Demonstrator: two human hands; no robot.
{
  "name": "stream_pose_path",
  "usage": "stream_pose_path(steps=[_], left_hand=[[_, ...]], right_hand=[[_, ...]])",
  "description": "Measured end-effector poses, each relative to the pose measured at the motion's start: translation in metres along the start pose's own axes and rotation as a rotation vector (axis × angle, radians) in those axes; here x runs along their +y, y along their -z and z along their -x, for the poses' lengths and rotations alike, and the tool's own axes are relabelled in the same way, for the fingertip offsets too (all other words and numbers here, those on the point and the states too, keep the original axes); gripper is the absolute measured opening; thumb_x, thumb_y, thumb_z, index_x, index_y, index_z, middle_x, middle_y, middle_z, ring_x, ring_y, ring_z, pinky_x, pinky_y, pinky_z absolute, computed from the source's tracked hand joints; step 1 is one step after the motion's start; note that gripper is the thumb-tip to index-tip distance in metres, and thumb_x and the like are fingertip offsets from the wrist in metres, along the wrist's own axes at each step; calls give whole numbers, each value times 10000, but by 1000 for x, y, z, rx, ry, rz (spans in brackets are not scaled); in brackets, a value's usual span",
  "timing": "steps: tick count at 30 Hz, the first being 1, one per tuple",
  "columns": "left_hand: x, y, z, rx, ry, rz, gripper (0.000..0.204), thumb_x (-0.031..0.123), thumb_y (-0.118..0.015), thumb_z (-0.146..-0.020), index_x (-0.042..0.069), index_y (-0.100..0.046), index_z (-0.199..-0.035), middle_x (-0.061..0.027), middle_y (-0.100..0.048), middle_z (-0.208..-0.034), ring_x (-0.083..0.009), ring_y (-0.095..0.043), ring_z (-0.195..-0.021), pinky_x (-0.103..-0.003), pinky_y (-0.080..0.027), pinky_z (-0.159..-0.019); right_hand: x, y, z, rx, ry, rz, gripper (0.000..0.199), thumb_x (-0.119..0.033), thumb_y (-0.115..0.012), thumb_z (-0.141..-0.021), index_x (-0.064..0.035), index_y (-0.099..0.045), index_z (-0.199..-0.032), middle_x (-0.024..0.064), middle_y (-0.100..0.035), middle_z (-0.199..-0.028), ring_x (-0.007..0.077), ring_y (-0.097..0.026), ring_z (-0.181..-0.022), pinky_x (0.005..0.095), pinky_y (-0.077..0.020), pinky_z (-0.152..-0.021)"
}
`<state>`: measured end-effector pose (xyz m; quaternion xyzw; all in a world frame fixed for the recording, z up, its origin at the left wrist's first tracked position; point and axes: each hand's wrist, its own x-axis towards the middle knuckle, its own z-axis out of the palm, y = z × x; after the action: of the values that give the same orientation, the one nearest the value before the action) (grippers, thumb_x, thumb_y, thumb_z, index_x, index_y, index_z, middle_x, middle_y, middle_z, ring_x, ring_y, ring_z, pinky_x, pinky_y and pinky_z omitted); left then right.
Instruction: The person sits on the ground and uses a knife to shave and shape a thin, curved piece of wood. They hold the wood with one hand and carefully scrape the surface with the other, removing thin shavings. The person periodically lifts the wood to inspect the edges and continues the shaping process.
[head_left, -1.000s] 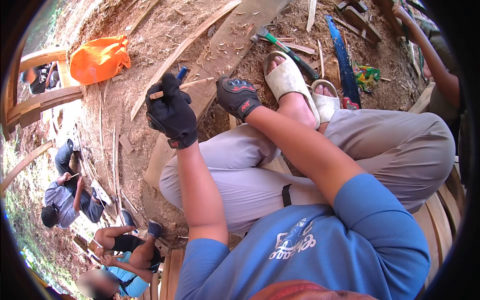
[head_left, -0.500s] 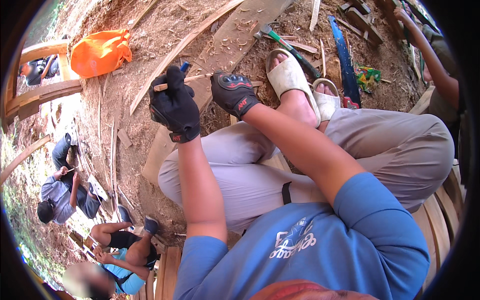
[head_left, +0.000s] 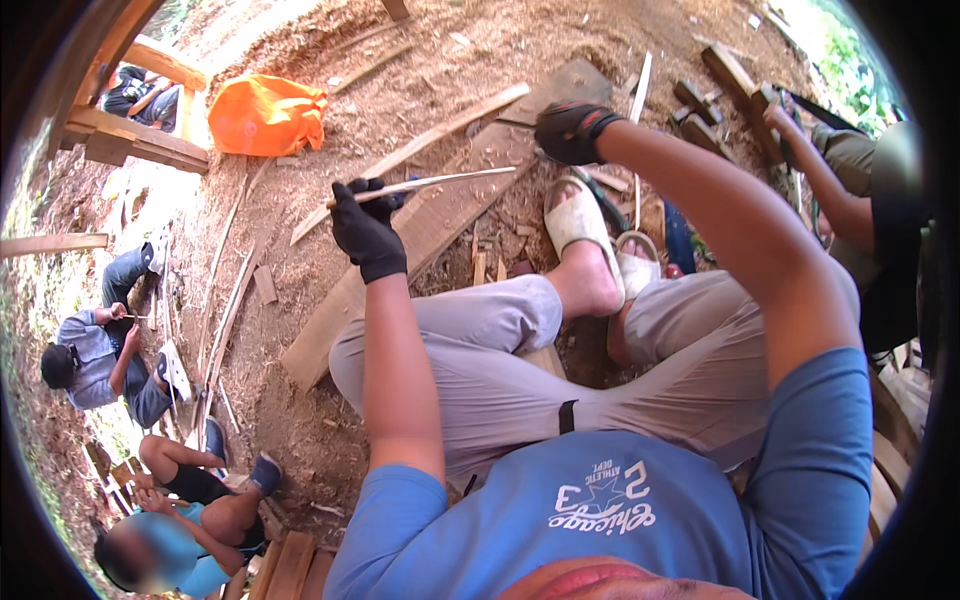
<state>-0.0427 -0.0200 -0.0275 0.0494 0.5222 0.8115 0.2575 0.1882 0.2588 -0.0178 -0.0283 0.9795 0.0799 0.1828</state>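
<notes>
My left hand [head_left: 366, 232], in a black glove, is closed around a thin pale wooden strip [head_left: 462, 179]. The strip points right, above a wide plank [head_left: 440, 232]. A small blue bit shows beside the gloved fingers; what it belongs to is unclear. My right hand [head_left: 572, 132], also gloved, is up near the far end of the plank, apart from the strip. Its fingers look curled, and whatever they may hold is hidden.
An orange bag [head_left: 265, 115] lies at the far left. Near my sandals [head_left: 572, 215] are a partly hidden green-handled hammer [head_left: 612, 182] and a blue saw [head_left: 679, 240]. People sit at the left; another person's arm [head_left: 840, 195] is at the right. Wood shavings litter the ground.
My right hand has moved away from the left, up and to the right, exposing the strip's length. My left hand still holds the strip. The whole view has shifted.
</notes>
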Motion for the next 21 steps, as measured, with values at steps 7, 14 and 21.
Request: stream_pose_path(steps=[7,14,21], left_hand=[[40,-17,24,-386,80,514,323,366,-560,-1068,87,-690,-1167,-156,-720,-1213,-254,-720,-955,-459,-588,-905],[88,-52,67,-633,111,696,304,296,-530,-1057,69,-704,-1159,-164,-710,-1238,-290,-684,-1014,-518,-531,-969],[184,-117,120,-537,-141,610,273,298,-440,-1112,90,-617,-1105,-94,-612,-1135,-235,-619,-1028,-469,-512,-973]], right_hand=[[12,231,167,379,-638,-673,414,-448,-572,-1029,-42,-636,-971,73,-567,-691,167,-634,-621,377,-506,-600],[-9,287,156,660,-454,-777,395,-410,-612,-1027,-24,-660,-1098,52,-612,-704,163,-611,-503,349,-512,-486],[-22,317,175,806,-355,-877,412,-435,-637,-1022,-34,-700,-1091,-8,-541,-574,101,-547,-447,280,-441,-444]])
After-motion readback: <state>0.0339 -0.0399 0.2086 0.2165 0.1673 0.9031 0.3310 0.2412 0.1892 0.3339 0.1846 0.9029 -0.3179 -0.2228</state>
